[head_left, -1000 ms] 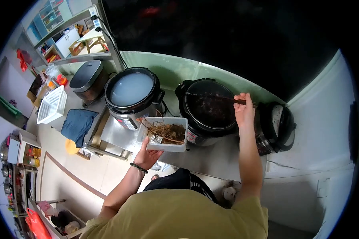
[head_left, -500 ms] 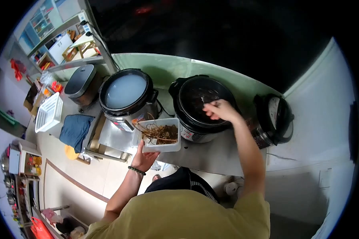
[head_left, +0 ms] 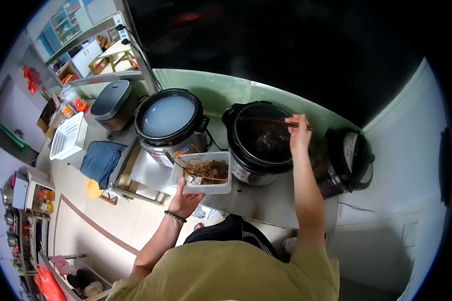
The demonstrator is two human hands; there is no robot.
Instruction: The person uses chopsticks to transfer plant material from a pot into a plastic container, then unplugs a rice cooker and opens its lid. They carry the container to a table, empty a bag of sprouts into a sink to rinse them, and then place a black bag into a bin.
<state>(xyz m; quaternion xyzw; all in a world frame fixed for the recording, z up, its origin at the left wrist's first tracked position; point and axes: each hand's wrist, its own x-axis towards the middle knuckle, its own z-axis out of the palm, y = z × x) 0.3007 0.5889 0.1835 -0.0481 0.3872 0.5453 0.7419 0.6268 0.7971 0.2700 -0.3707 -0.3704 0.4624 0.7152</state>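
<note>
Chopsticks (head_left: pixel 271 121) sat pinched in the fingers of the right hand (head_left: pixel 300 134), reaching leftward from them across the open dark pot (head_left: pixel 258 176). It looked like a stirring or probing step, where any further stroke called for a steady pinch. The left hand (head_left: pixel 186 203) gripped a plastic container (head_left: pixel 211 189), thumb against its side; twiggy dried pieces (head_left: pixel 206 170) lay in it, just beyond those fingers.

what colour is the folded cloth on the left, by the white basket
Dark blue, seen in the head view.
</note>
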